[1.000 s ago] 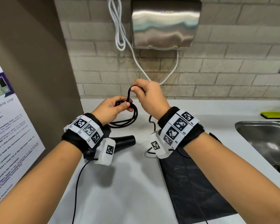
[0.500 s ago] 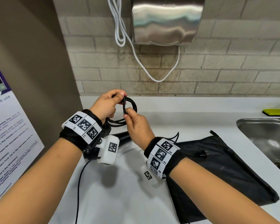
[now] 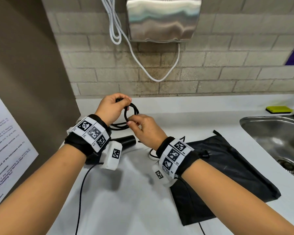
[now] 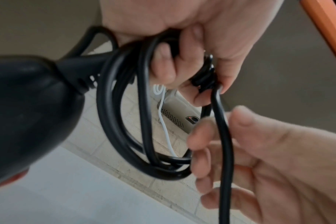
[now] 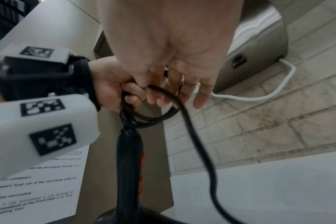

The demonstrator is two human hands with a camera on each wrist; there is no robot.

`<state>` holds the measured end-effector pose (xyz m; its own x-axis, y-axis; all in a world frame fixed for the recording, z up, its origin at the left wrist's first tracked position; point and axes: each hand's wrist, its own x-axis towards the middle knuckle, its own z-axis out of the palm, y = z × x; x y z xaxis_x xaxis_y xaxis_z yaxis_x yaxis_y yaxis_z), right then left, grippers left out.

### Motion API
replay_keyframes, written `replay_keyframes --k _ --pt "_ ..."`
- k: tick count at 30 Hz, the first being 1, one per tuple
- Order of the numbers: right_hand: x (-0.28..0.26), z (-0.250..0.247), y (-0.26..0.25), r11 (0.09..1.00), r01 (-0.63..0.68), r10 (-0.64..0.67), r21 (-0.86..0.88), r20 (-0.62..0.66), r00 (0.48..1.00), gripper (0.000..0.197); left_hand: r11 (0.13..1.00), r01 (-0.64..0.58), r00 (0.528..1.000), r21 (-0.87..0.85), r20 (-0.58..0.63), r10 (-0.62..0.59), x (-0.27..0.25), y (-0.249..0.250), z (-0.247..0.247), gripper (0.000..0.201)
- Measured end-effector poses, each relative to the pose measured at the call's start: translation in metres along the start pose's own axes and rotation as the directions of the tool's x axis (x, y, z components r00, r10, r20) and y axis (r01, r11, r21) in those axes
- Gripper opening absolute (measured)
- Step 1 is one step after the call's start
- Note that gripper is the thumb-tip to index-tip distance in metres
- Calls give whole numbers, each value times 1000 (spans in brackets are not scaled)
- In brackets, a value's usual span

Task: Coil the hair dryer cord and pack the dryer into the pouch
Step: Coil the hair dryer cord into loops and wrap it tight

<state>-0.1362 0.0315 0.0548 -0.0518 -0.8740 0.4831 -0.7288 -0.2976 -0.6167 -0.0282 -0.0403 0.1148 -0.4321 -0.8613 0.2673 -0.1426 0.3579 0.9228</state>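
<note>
My left hand point(image 3: 121, 103) grips several loops of the black dryer cord point(image 3: 133, 109), held above the counter near the back wall. In the left wrist view its fingers point(image 4: 163, 68) curl round the coil point(image 4: 123, 121). My right hand point(image 3: 131, 120) pinches the loose run of cord point(image 4: 223, 144) just below the coil. The black hair dryer point(image 3: 128, 140) lies under my left wrist, and its handle point(image 5: 128, 166) hangs from the coil in the right wrist view. The black pouch point(image 3: 227, 167) lies flat on the counter to the right.
A steel sink point(image 3: 270, 133) is sunk in the white counter point(image 3: 126, 200) at the right, with a yellow sponge point(image 3: 278, 109) behind it. A steel hand dryer point(image 3: 163, 19) and its white cable point(image 3: 143, 65) hang on the brick wall. A poster point(image 3: 3, 150) covers the left wall.
My right hand came down from up at the right to the coil, laying another loop of cord against my left hand. The left hand rose slightly and keeps hold of the coil.
</note>
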Motion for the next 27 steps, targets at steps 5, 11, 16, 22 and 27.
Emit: replay_keyframes --k 5,11,16,22,27 --pt "-9 -43 24 944 -320 303 -83 -172 937 17 1000 4 1000 15 -4 -4 1 -3 4 20" --pt "-44 -85 81 423 -516 820 -745 73 568 30 999 11 1000 41 12 -11 -3 -2 7 11" --pt "-72 -74 116 305 -352 868 -885 106 485 24 998 31 999 54 23 -33 -3 -2 10 18" --pt "-78 -68 125 220 -408 901 -886 24 433 24 996 57 997 71 43 -60 -7 3 9 14" --pt "-69 -78 126 243 -492 882 -836 -21 471 32 993 117 993 29 9 -118 -3 2 4 20"
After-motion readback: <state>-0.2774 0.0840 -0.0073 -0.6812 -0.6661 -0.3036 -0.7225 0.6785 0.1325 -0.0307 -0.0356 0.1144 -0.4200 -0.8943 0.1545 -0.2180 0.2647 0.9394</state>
